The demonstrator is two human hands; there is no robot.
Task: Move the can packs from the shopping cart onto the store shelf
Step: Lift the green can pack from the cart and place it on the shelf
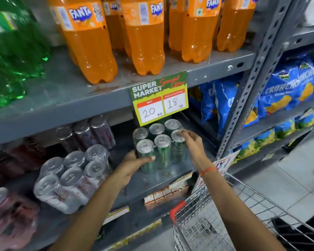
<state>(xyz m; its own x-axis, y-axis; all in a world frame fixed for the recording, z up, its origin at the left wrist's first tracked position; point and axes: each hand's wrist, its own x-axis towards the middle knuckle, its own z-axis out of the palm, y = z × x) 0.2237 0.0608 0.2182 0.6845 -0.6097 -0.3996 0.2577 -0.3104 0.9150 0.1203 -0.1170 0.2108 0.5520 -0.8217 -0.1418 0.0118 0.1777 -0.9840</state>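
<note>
A shrink-wrapped pack of green cans (161, 147) stands upright on the grey middle shelf (152, 180), under a price card. My left hand (132, 163) grips its near left corner, thumb across the front can. My right hand (192, 144) rests its fingertips on the tops of the right-hand cans. The wire shopping cart (216, 214) with a red handle stands below my right arm; the part of its basket in view holds no packs.
A clear-wrapped pack of pale cans (69, 180) lies to the left on the same shelf, with dark cans (91, 133) behind. Orange Fanta bottles (143, 37) and green bottles (11, 55) fill the shelf above. Blue snack bags (283, 91) sit right of the grey upright post (252, 82).
</note>
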